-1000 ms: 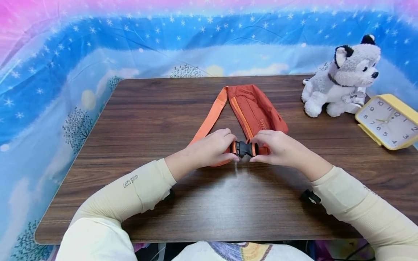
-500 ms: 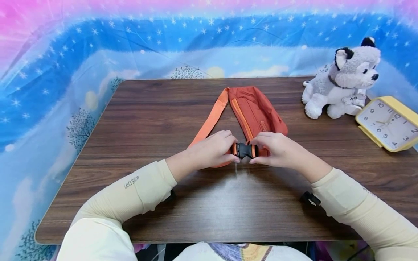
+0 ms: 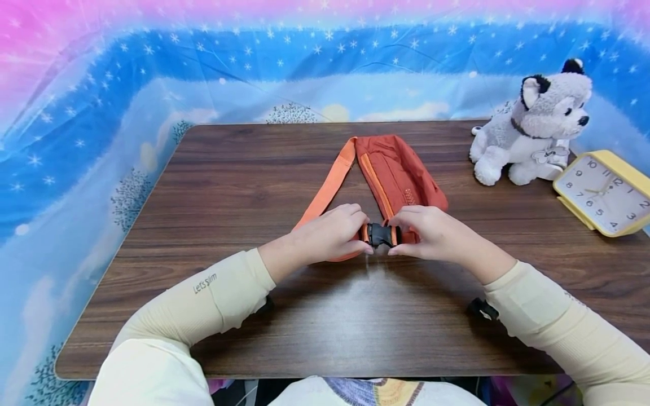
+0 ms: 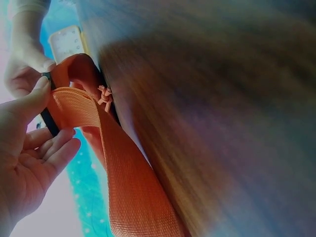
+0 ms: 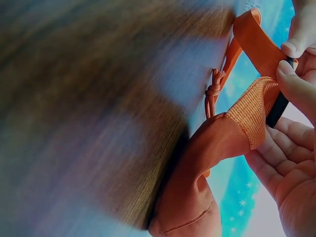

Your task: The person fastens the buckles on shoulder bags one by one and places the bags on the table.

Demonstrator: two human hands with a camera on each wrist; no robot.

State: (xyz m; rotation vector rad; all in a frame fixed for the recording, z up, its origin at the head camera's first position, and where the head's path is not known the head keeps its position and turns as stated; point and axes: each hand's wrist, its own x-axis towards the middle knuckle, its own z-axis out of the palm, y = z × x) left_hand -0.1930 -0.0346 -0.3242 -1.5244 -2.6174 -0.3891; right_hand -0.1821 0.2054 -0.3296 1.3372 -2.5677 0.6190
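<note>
A black side-release buckle [image 3: 381, 234] with its two halves joined lies between my hands in the head view. My left hand [image 3: 337, 232] pinches its left end, where the orange strap [image 3: 327, 186] threads in. Its right end is pinched by my right hand [image 3: 426, 232], beside the rust-red waist bag [image 3: 398, 169]. In the left wrist view the webbing [image 4: 126, 173] loops away from the buckle, close over the table. A knotted orange zip cord [image 5: 213, 91] hangs by the bag's end in the right wrist view.
A grey and white plush husky [image 3: 533, 124] sits at the table's back right. Before it stands a yellow alarm clock [image 3: 604, 192]. The brown wooden table [image 3: 228, 169] is bounded by a blue and pink snowflake cloth [image 3: 304, 56] behind and at the sides.
The head view has shifted very slightly. Both hands keep their pinch on the buckle, and the bag stays where it was.
</note>
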